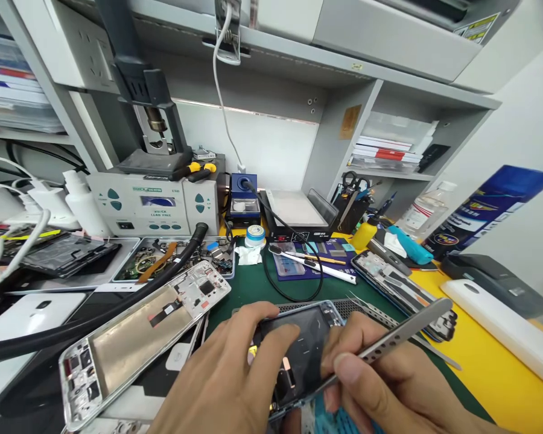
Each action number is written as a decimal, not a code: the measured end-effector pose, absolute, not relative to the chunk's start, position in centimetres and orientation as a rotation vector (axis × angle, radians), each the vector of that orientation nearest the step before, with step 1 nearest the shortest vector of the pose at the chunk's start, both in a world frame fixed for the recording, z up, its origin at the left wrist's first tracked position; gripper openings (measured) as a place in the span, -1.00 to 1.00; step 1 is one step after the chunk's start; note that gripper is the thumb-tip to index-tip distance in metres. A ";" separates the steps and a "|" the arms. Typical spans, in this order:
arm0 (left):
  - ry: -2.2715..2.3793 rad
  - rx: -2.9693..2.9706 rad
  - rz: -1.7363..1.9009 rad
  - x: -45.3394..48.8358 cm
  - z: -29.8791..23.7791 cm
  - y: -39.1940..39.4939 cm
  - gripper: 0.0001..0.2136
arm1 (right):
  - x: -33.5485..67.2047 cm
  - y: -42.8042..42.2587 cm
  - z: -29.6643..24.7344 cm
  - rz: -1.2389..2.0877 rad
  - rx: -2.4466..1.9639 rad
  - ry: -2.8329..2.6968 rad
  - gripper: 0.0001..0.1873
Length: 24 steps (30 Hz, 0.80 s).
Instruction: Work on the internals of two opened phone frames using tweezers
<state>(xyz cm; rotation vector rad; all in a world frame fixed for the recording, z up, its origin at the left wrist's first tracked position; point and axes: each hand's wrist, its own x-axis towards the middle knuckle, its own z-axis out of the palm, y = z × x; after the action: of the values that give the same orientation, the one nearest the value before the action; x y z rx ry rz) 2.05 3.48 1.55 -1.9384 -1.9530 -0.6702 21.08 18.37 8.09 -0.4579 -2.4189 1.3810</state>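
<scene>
Your two hands come nearest, both at one opened phone (305, 343) that is tilted over the green mat (248, 286). Your left hand (235, 367) grips it from its left side, fingers apart, one of them laid across the dark face. Your right hand (384, 380) pinches one pair of metal tweezers (409, 331), a row of holes along its side, with the lower end at the phone's near edge; you cannot tell whether the tip touches it.

To your left lies one bare silver phone frame (136, 337), beside one white phone (25, 319), and a single black hose (176, 274) runs past behind the frame. To your right you have one more opened phone (400, 289) and one long white device (507, 331). Further back stand one blue-lidded tub (255, 235), one crumpled tissue (248, 255) just before it, one yellow bottle (364, 235), one clear bottle (428, 208) and one blue can (489, 211).
</scene>
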 end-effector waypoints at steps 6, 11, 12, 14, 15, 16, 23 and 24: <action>-2.019 -1.955 -0.744 2.3 1.9 3.3 -0.27 | 20.9 18.9 7.9 1.393 -0.472 -2.440 -0.50; -2.087 -1.926 -0.709 2.8 2.7 3.3 -0.27 | 21.3 18.8 7.3 1.512 -0.527 -2.413 -0.43; -2.102 -1.922 -0.717 2.9 2.8 3.2 -0.27 | 21.4 18.8 7.1 1.540 -0.553 -2.402 -0.42; -2.106 -1.929 -0.747 2.7 2.9 3.0 -0.25 | 21.5 18.8 6.9 1.622 -0.609 -2.382 -0.41; -2.098 -1.940 -0.758 2.5 2.8 2.8 -0.23 | 21.6 18.9 6.8 1.674 -0.646 -2.364 -0.41; -2.083 -1.955 -0.761 2.3 2.6 2.6 -0.22 | 21.5 19.0 6.8 1.719 -0.674 -2.358 -0.41; -2.025 -1.996 -0.801 0.9 1.2 1.8 -0.24 | 20.9 18.9 7.5 1.441 -0.472 -2.454 -0.49; -2.040 -1.987 -0.837 0.9 1.1 1.8 -0.28 | 20.9 18.9 7.5 1.409 -0.433 -2.471 -0.51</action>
<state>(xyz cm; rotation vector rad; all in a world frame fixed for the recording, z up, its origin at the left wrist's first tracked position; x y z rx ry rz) 0.89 1.83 1.11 -1.9867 -2.0395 -0.8370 20.95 18.88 7.52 -0.4332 -2.4711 1.4095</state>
